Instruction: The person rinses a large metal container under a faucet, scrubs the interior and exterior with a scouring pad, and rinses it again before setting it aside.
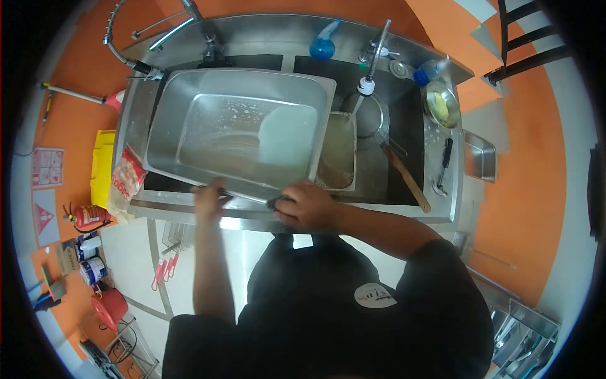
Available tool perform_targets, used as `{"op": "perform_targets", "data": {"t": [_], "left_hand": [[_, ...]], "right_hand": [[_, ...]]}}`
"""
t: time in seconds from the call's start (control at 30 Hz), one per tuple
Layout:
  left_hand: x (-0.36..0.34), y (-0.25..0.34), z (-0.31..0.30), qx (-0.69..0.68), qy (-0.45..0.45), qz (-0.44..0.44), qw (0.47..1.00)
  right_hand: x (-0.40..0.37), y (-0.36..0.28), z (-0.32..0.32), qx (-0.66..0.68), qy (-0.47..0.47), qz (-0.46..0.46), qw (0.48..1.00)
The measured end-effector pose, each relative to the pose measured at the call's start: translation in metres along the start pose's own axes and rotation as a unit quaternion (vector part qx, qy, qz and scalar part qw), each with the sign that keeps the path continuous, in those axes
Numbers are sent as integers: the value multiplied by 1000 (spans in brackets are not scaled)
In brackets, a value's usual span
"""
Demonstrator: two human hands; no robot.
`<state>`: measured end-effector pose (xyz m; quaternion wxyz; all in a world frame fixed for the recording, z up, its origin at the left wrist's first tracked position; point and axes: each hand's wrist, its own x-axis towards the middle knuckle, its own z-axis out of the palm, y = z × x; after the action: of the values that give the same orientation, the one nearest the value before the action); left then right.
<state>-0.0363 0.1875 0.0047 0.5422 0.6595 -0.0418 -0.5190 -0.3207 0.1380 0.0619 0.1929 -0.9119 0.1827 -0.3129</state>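
A large rectangular steel pan [167, 120] rests tilted across the sink, with soapy water pooled at its right side. My left hand [209, 199] is closed on the pan's near rim, toward its left corner. At the right part of that same rim, my right hand [307, 207] is closed on a dark scouring pad [273, 204], mostly covered by the fingers. Just right of the large pan, a smaller steel pan [355, 151] sits in the right basin with cloudy water in it, partly hidden by the large one.
Water runs from the right faucet [366, 86]. A wooden-handled utensil [410, 180], a black-handled tool [445, 161], a steel bowl [454, 104] with a yellow-green sponge and a blue spray bottle [322, 45] are around the basin. A plastic bag [128, 177] lies at the left edge.
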Motion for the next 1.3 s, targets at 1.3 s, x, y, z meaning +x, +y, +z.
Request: {"op": "perform_targets", "data": {"t": [1.3], "left_hand": [[72,111,41,667,95,240,699]], "right_hand": [[92,190,-56,35,-245,-94,964]]}}
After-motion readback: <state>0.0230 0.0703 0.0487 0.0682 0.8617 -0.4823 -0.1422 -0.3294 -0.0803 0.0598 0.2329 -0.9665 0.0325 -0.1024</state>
